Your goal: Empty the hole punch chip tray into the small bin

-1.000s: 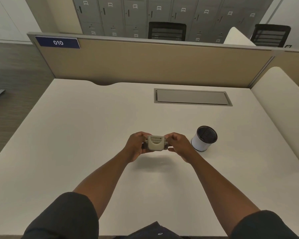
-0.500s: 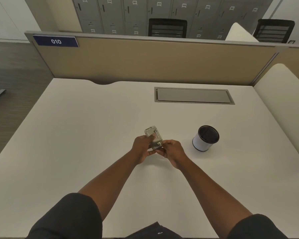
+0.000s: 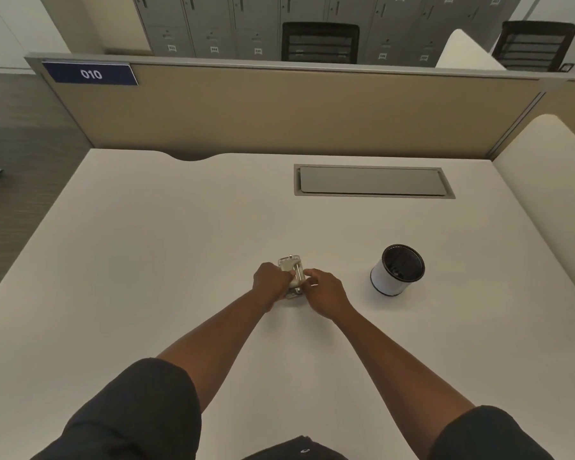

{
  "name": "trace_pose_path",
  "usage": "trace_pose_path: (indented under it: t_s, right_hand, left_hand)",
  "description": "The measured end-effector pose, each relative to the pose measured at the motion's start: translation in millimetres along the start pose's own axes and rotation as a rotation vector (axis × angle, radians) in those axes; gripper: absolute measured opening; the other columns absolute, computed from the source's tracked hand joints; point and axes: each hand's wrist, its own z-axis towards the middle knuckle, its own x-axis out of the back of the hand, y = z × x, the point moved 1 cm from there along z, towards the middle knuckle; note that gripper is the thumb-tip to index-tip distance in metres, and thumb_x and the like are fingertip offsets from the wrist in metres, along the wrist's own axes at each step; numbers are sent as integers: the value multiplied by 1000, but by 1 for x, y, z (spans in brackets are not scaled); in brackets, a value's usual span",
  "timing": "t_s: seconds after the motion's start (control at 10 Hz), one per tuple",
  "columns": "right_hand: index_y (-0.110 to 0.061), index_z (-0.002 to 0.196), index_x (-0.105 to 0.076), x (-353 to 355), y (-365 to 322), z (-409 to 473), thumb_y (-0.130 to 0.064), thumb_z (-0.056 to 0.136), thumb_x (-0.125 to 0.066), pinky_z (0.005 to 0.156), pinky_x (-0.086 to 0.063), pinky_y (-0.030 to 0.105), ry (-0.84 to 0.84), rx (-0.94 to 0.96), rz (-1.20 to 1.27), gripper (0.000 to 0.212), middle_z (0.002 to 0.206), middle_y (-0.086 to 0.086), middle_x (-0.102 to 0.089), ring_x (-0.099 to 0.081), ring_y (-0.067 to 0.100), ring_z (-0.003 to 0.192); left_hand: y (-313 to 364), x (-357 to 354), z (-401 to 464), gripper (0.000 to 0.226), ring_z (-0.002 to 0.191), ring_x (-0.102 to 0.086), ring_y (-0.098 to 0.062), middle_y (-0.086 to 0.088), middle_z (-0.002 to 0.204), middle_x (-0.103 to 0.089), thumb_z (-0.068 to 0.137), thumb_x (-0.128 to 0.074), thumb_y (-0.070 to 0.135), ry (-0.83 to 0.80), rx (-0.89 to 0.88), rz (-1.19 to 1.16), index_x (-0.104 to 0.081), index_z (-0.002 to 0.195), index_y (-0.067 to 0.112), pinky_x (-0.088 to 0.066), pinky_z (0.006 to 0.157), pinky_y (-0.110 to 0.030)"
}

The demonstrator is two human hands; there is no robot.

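A small grey-and-metal hole punch (image 3: 292,272) is held just above the white desk (image 3: 146,260), turned so that one end points away from me. My left hand (image 3: 270,283) grips its left side. My right hand (image 3: 322,293) has its fingertips pinched on the punch's near right edge. The chip tray itself cannot be made out between the fingers. The small bin (image 3: 397,274), a white cylinder with a black rim and dark inside, stands upright on the desk to the right of my hands, about a hand's width from them.
A grey cable hatch (image 3: 372,180) is set flush in the desk behind the bin. A tan partition (image 3: 296,111) with a "010" label closes the far edge. A cream side panel (image 3: 551,194) runs along the right.
The hole punch was turned from lying crosswise between both hands to pointing lengthwise away from me. My right hand shifted from its end to its near right edge.
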Motion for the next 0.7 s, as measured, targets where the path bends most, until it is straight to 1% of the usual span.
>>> trace_pose_path:
  t_s: [0.1, 0.2, 0.3, 0.4, 0.5, 0.6, 0.7]
  right_hand:
    - [-9, 95, -67, -6, 6, 6, -26, 94, -52, 68, -38, 30, 8, 34, -73, 23, 92, 6, -73, -64, 26, 86]
    - [-8, 72, -53, -8, 9, 8, -28, 95, -50, 59, -28, 32, 2, 52, -160, 31, 67, 7, -60, -48, 25, 64]
    - [-10, 65, -45, -9, 11, 10, -30, 95, -51, 52, -25, 32, -2, 49, -159, 37, 55, 1, -46, -38, 20, 55]
    - [-9, 64, -51, -10, 11, 12, -30, 96, -51, 51, -26, 23, -7, 32, -123, 39, 53, -1, -45, -39, 18, 55]
    - [-10, 60, -48, -12, 13, 12, -27, 96, -51, 52, -27, 28, -27, 34, -129, 40, 51, -1, -37, -38, 21, 58]
    - [-12, 56, -44, -12, 13, 11, -26, 95, -51, 50, -26, 26, -27, 57, -159, 42, 51, -1, -34, -37, 21, 58]
    - [-10, 67, -59, -5, 12, 9, -21, 93, -51, 61, -40, 33, -29, 43, -137, 29, 65, 5, -54, -53, 27, 70]
  left_hand:
    - [18, 5, -18, 29, 78, -69, -28, -12, 79, -70, 69, -73, 27, 44, -36, 152, -69, 82, 1, -60, 70, -35]
    - [27, 6, -22, 23, 70, -61, -25, -5, 66, -59, 74, -74, 22, 79, -64, 274, -58, 68, 7, -40, 50, -24]
    - [26, 4, -18, 29, 66, -57, -25, -3, 61, -53, 73, -71, 15, 106, -74, 336, -46, 61, 11, -33, 44, -24]
    - [24, 3, -15, 21, 68, -64, -29, -10, 71, -62, 71, -69, 15, 107, -95, 375, -51, 64, 9, -38, 48, -24]
    - [26, 3, -22, 19, 72, -63, -30, -10, 75, -61, 73, -70, 16, 99, -135, 439, -54, 71, 7, -41, 57, -26]
    - [24, 1, -24, 16, 81, -66, -31, -13, 84, -67, 74, -69, 17, 104, -189, 474, -56, 76, 8, -42, 62, -27]
    - [20, 3, -29, 23, 88, -67, -33, -16, 96, -71, 84, -63, 27, 132, -201, 497, -61, 85, 5, -44, 65, -29]
